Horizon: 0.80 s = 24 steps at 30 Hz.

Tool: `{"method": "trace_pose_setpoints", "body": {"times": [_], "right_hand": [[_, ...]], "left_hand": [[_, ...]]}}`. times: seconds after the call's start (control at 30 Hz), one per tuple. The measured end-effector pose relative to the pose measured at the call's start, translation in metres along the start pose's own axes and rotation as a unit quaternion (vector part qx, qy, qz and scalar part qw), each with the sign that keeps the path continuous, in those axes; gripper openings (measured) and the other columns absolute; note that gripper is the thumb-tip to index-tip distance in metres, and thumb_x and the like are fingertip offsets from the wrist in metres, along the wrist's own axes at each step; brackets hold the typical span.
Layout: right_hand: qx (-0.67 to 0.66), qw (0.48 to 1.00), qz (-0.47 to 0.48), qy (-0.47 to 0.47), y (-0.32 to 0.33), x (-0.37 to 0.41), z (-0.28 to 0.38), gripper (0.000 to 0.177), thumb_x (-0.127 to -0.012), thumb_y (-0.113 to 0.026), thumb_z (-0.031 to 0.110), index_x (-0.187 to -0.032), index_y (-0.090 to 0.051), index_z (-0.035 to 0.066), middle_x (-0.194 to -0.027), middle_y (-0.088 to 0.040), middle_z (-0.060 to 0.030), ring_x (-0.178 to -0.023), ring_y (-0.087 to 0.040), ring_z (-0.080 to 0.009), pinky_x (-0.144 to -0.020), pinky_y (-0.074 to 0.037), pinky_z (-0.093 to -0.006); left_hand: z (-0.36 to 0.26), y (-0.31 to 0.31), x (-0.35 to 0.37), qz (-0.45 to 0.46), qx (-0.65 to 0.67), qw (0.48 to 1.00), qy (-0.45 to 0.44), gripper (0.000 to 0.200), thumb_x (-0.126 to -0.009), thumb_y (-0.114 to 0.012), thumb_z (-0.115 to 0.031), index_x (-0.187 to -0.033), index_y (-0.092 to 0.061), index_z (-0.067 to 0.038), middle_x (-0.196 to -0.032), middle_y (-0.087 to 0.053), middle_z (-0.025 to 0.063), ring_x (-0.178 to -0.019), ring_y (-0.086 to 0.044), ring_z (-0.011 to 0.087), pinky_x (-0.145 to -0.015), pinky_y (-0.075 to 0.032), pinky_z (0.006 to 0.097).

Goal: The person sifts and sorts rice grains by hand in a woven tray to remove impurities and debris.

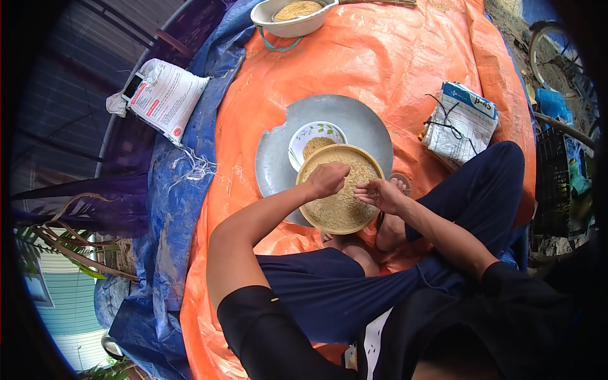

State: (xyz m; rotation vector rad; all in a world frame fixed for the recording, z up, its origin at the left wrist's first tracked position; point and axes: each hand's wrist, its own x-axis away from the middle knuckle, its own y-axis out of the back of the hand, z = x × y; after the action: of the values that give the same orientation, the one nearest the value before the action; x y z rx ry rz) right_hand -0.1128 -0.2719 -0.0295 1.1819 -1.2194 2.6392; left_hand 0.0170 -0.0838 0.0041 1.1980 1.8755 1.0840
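Note:
A round, shallow tray with a yellowish rim (305, 214), holding a layer of pale grain (335, 206), is at my crossed feet. Over its upper left part is my left hand (329, 178), closed in a fist; whatever it may hold is hidden. My right hand (382, 194) reaches over the right rim with the palm partly turned up and the fingers extended, nothing visible in it. Just beyond, a white plate with green leaf print (308, 131) carries a small pile of brownish grain (316, 145). Beneath lies a large grey metal disc (367, 120) with a ragged left edge.
An orange tarp (253, 145) covers the ground, bordered by a blue tarp (168, 247) on the left. A white basin (304, 26) of grain is at the far edge. A printed white sack (166, 101) stands left; a folded sack (457, 123) tied with black cord lies right.

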Motion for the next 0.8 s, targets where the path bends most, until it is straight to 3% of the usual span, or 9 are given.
{"method": "trace_pose_setpoints", "body": {"times": [0.33,0.43,0.53,0.6,0.67,0.77,0.8], "right_hand": [[0.008,1.000,-0.008,0.017,0.001,-0.001,-0.002,0.038,-0.098,-0.037,0.022,-0.119,-0.047,-0.008,-0.117,-0.057,-0.0206,-0.108,-0.060,-0.0287,-0.095,-0.050,-0.0337],[-0.007,0.997,-0.034,0.068,-0.002,0.001,0.002,0.039,-0.098,-0.038,0.022,-0.119,-0.046,-0.009,-0.118,-0.056,-0.0209,-0.110,-0.059,-0.0297,-0.099,-0.048,-0.0349],[-0.076,0.988,-0.050,0.126,-0.009,0.002,0.022,0.040,-0.097,-0.040,0.021,-0.121,-0.045,-0.011,-0.118,-0.054,-0.0223,-0.113,-0.056,-0.0310,-0.102,-0.045,-0.0360],[-0.075,0.985,-0.051,0.147,-0.021,0.013,0.032,0.041,-0.095,-0.041,0.019,-0.121,-0.044,-0.012,-0.118,-0.054,-0.0232,-0.114,-0.055,-0.0311,-0.103,-0.044,-0.0366],[-0.040,0.990,-0.056,0.120,-0.026,0.002,0.037,0.039,-0.094,-0.041,0.016,-0.118,-0.046,-0.013,-0.118,-0.054,-0.0241,-0.113,-0.056,-0.0304,-0.099,-0.047,-0.0371],[-0.013,0.985,-0.083,0.152,-0.045,-0.026,0.054,0.036,-0.092,-0.044,0.015,-0.112,-0.052,-0.014,-0.106,-0.060,-0.0230,-0.099,-0.062,-0.0297,-0.090,-0.053,-0.0349],[0.007,0.985,-0.072,0.154,-0.057,-0.035,0.065,0.037,-0.093,-0.042,0.015,-0.114,-0.051,-0.013,-0.108,-0.060,-0.0233,-0.102,-0.062,-0.0291,-0.092,-0.051,-0.0352]], "left_hand": [[-0.001,-0.008,0.001,0.066,-0.036,0.997,-0.025,0.011,-0.076,-0.055,-0.006,-0.085,-0.050,-0.004,-0.077,-0.057,0.0138,-0.078,-0.060,0.0347,-0.067,-0.048,0.0454],[-0.004,-0.005,0.003,0.119,-0.052,0.991,-0.032,0.018,-0.074,-0.058,-0.007,-0.091,-0.051,-0.005,-0.089,-0.058,0.0140,-0.087,-0.059,0.0335,-0.073,-0.047,0.0447],[-0.006,0.001,0.003,0.148,-0.089,0.985,-0.012,0.030,-0.076,-0.059,-0.010,-0.106,-0.054,-0.003,-0.112,-0.054,0.0189,-0.109,-0.054,0.0335,-0.087,-0.045,0.0434],[0.004,-0.006,0.014,0.095,-0.127,0.987,-0.035,0.056,-0.073,-0.071,-0.022,-0.122,-0.050,-0.004,-0.131,-0.045,0.0217,-0.119,-0.046,0.0364,-0.096,-0.041,0.0454],[0.000,-0.004,0.020,0.122,-0.112,0.986,0.013,0.066,-0.074,-0.073,-0.028,-0.129,-0.047,-0.003,-0.138,-0.039,0.0241,-0.126,-0.041,0.0390,-0.102,-0.036,0.0467],[-0.011,-0.007,0.036,0.123,-0.147,0.981,0.004,0.065,-0.074,-0.072,-0.031,-0.128,-0.048,-0.001,-0.137,-0.039,0.0265,-0.125,-0.041,0.0385,-0.101,-0.036,0.0460],[-0.013,-0.010,0.039,0.129,-0.135,0.982,-0.001,0.066,-0.075,-0.072,-0.032,-0.128,-0.047,-0.001,-0.137,-0.039,0.0263,-0.125,-0.040,0.0395,-0.102,-0.035,0.0466]]}}
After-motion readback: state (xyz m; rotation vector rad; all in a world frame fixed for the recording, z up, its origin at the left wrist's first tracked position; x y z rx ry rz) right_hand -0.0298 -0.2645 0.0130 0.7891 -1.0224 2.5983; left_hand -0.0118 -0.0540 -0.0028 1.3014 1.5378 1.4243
